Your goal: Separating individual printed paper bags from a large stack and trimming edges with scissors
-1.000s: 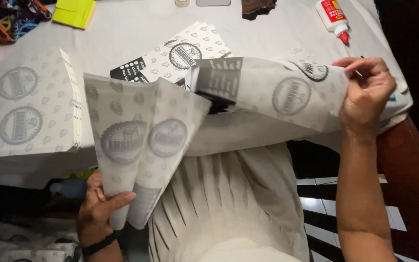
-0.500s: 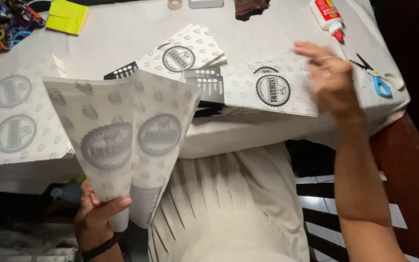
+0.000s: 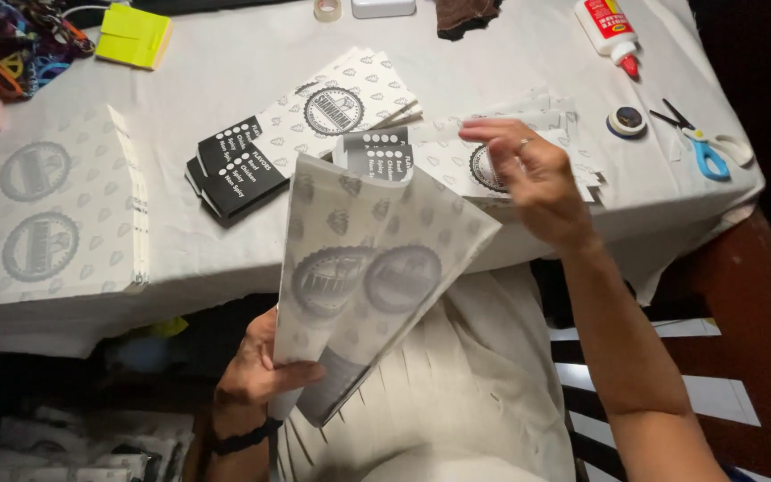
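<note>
Here, at lower centre, your left hand (image 3: 256,375) pinches the printed paper cones (image 3: 368,277) by their narrow ends so they fan upward, while your right hand (image 3: 533,174), fingers loosely spread and empty, hovers over the flat sheets (image 3: 457,161) at the table (image 3: 225,54) edge.

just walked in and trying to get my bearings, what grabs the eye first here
A grey-printed paper cone, held upright by the left hand at the table's near edge, fills the middle of the view. Just beyond it the right hand hovers over a stack of printed paper sheets on the white table. A glue bottle and blue-handled scissors lie at the far right.
</note>
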